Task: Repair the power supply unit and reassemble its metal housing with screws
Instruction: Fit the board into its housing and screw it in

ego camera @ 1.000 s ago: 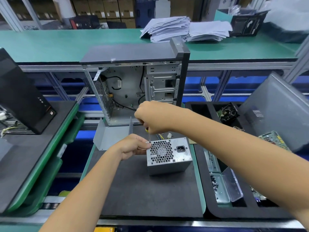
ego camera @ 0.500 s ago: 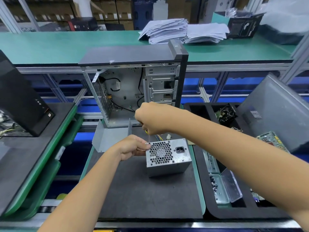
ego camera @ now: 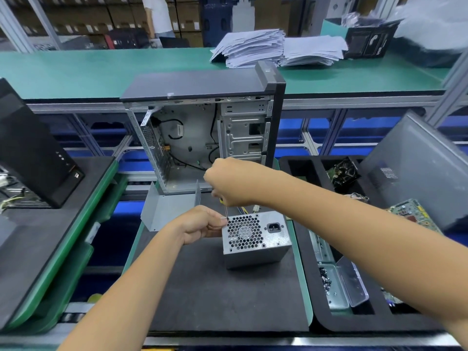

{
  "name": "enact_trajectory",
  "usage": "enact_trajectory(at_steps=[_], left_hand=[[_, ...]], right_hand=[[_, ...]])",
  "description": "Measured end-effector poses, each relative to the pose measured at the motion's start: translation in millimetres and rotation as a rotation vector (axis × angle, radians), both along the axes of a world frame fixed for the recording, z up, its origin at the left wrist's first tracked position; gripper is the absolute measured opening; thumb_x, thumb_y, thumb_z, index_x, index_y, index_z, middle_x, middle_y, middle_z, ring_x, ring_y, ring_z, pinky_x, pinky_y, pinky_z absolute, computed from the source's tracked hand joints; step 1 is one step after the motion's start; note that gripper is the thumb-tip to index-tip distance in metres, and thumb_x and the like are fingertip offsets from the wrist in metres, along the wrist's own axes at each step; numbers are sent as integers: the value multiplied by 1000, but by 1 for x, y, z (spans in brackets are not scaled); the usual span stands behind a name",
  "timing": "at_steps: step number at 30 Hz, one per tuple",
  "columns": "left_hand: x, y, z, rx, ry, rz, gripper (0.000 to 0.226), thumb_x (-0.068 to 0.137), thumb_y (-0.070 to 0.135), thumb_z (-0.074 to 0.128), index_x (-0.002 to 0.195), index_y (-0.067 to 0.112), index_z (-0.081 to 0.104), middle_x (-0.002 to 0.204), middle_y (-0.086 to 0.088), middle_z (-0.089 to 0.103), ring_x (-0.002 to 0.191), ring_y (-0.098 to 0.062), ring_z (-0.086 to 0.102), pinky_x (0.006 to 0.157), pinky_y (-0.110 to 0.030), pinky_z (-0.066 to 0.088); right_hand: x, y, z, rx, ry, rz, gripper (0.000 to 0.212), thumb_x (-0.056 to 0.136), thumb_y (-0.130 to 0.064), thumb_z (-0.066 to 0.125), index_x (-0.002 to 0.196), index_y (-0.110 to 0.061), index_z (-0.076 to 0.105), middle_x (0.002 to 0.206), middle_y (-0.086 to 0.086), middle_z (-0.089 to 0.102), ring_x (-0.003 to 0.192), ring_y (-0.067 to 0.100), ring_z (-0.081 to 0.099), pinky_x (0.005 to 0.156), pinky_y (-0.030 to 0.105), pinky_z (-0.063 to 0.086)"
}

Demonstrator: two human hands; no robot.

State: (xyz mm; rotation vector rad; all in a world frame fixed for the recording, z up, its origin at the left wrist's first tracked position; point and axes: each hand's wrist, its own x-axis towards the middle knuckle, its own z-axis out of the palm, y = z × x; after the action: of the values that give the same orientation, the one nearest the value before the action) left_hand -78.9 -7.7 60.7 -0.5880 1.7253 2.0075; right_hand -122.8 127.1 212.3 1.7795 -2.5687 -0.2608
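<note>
Workbench matting, black and flat [ego camera: 217,295], carries the grey sheet-metal power supply unit [ego camera: 255,236], which stands on it just in front of the open grey desktop computer case [ego camera: 202,138] and beside the black foam parts tray [ego camera: 336,323] on my right. Its perforated fan-grille face points toward me and slightly up, its power socket to the right on that face, and its cables trail from the far end, so I judge its long axis runs away from me toward the case. My right hand [ego camera: 228,183] hangs just above the unit's top left corner, clenched round the yellow-handled screwdriver [ego camera: 225,208], whose thin shaft drops nearly vertical to that corner. My left hand [ego camera: 202,224] is the nearer one, touching the unit's left edge, fingertips pinched at the shaft's tip. Whether a screw sits there I cannot tell. Next, I reckon, comes straight downward pressure while turning.
</note>
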Motion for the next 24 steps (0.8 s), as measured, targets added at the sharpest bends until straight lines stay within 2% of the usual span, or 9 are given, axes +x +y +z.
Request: enact_trajectory(at_steps=[3, 6, 10, 12, 15, 17, 20, 22, 24], left_hand=[[0, 0, 1, 14, -12, 7, 15, 89, -4, 57, 85, -4, 71, 85, -16, 73, 78, -21, 71, 74, -27, 58], [0, 0, 1, 44, -16, 14, 18, 88, -5, 58, 80, -1, 74, 86, -16, 74, 80, -21, 72, 70, -26, 58], [1, -1, 1, 57, -34, 4, 14, 87, -4, 58, 89, -5, 72, 92, -18, 73, 84, -23, 72, 70, -26, 57], [1, -1, 2, 60, -47, 7, 14, 87, -4, 59, 88, -4, 73, 93, -18, 73, 85, -23, 72, 71, -26, 58], [1, 0, 3, 64, -55, 12, 16, 87, -4, 59, 84, -3, 74, 91, -17, 74, 84, -23, 72, 71, -27, 58], [2, 0, 3, 62, -57, 11, 16, 88, -4, 59, 84, -2, 74, 92, -16, 74, 84, -22, 72, 70, -26, 58], [2, 0, 2, 50, -46, 7, 14, 87, -3, 59, 88, -3, 73, 93, -17, 74, 85, -22, 72, 71, -25, 57], [1, 0, 2, 26, -33, 7, 13, 87, -3, 60, 89, -4, 72, 91, -16, 74, 83, -21, 72, 70, -25, 57], [1, 1, 3, 6, -16, 1, 13, 86, -4, 60, 85, -3, 73, 87, -15, 74, 79, -20, 72, 68, -23, 56]], right_hand=[[1, 0, -5, -34, 87, -35, 28, 98, -20, 48, 72, -11, 42, 64, 0, 27, 56, 21, 39, 49, 27, 29], [0, 5, -3, -11, -37, -26, 21, 97, -31, 51, 98, -10, 53, 81, 1, 39, 68, 22, 44, 57, 32, 35], [-4, 7, 2, 21, -154, 22, 12, 85, -8, 58, 89, -14, 48, 97, 4, 46, 75, 19, 50, 55, 26, 38], [-2, 5, 1, -6, -83, -15, 14, 88, -14, 58, 79, -14, 46, 80, 3, 45, 76, 24, 53, 59, 32, 45], [-1, 3, -4, -13, 53, -33, 36, 94, -18, 51, 65, -13, 30, 63, 0, 29, 56, 23, 42, 48, 27, 32], [-2, 5, -7, -21, 73, -45, 34, 97, -21, 48, 67, -11, 34, 63, 0, 31, 54, 21, 39, 49, 28, 30], [-2, 9, -4, -4, -107, -17, 13, 93, -23, 55, 95, -13, 47, 91, 2, 39, 69, 21, 45, 56, 31, 33], [-3, 10, 0, 38, -171, 18, 15, 85, -9, 58, 94, -14, 47, 99, 2, 41, 73, 19, 47, 53, 27, 31], [-1, 8, 1, 24, -112, 10, 11, 84, -8, 58, 83, -11, 48, 89, 4, 47, 73, 20, 50, 53, 26, 33]])
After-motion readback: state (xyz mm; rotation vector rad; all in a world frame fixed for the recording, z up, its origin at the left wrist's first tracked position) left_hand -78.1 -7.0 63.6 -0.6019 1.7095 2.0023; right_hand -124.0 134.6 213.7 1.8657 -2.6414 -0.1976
